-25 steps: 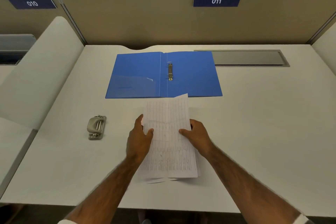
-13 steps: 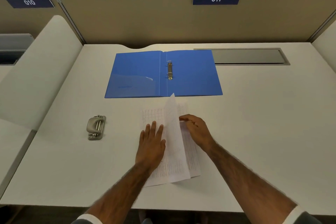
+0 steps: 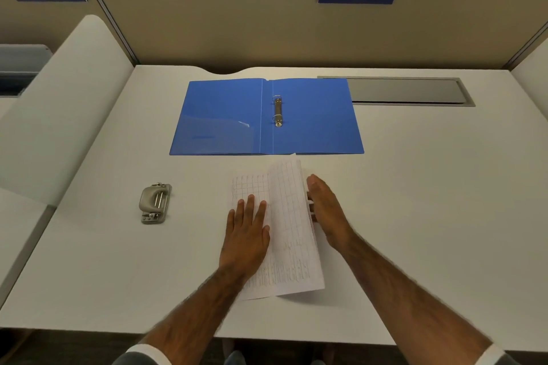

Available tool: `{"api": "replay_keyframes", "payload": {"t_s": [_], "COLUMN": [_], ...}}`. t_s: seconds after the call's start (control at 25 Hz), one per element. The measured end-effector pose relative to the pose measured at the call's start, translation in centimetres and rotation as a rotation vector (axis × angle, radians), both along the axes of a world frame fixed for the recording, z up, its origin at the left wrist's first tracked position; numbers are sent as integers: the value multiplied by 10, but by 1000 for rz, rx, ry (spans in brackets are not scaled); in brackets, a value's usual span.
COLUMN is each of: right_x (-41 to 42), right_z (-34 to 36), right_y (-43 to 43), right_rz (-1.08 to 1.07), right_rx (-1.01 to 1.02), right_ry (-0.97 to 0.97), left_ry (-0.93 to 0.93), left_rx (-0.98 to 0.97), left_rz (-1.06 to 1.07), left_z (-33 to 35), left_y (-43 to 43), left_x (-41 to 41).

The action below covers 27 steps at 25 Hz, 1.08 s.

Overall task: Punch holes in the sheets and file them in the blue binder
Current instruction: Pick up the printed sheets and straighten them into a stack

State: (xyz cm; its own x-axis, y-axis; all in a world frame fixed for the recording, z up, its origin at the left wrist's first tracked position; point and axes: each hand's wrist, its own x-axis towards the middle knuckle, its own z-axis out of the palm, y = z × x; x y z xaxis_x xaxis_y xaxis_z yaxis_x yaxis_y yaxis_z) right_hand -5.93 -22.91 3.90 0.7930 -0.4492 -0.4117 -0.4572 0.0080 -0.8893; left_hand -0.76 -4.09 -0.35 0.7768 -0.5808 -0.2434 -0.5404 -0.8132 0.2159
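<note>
A blue binder (image 3: 225, 121) lies open and flat at the back of the white desk, its metal rings (image 3: 278, 111) right of the spine. Just in front of it lie the printed grid sheets (image 3: 292, 231). My left hand (image 3: 246, 234) rests flat, fingers straight, on the left part of the sheets. My right hand (image 3: 327, 210) is at their right edge, fingers curled round the edge of the top sheet, which is raised a little on that side. A grey metal hole punch (image 3: 154, 203) stands on the desk to the left of the sheets, untouched.
A grey cable-tray lid (image 3: 406, 91) is set into the desk (image 3: 430, 216) behind the binder's right side. Beige partition walls (image 3: 237, 29) close off the back and both sides. The desk's front edge runs just below my forearms.
The sheets, first held upright in both hands, now lie on the desk. My left hand has flattened onto them, and my right hand has drawn the top sheet over to the right.
</note>
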Motion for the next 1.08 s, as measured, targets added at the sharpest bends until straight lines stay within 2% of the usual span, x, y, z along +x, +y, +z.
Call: {"api": "replay_keyframes", "payload": {"t_s": [0.12,0.24,0.32,0.4,0.52,0.6,0.68,0.76,0.92,1.0,1.08], "right_x": [-7,-13,-15,-17,-24,-27,-29,-29,-26,-24,-23], "right_z": [10,9,15,29,57,76,89,97,108,112,113], "right_y": [10,14,12,5,-10,-20,-27,-32,-35,-35,-35], "right_rz": [22,-39,-40,-47,-56,-41,-28,-32,-83,-105,-100], "right_rx": [45,84,21,15,126,179,188,157,53,6,-77], "right_ry": [147,150,133,78,-58,-132,-195,-256,-346,-399,-408], "left_ry": [-7,21,47,132,488,852,1071,1017,706,583,536], "left_rx": [-10,-41,-170,-417,-782,-958,-1051,-1091,-1129,-1139,-1173], "left_rz": [7,24,121,351,619,583,497,446,347,331,323], "left_z": [-2,-3,0,14,43,61,81,105,143,150,147], "left_y": [-2,-1,5,8,7,5,-1,-13,-33,-36,-38], "left_x": [0,5,11,20,40,51,55,54,45,39,39]}}
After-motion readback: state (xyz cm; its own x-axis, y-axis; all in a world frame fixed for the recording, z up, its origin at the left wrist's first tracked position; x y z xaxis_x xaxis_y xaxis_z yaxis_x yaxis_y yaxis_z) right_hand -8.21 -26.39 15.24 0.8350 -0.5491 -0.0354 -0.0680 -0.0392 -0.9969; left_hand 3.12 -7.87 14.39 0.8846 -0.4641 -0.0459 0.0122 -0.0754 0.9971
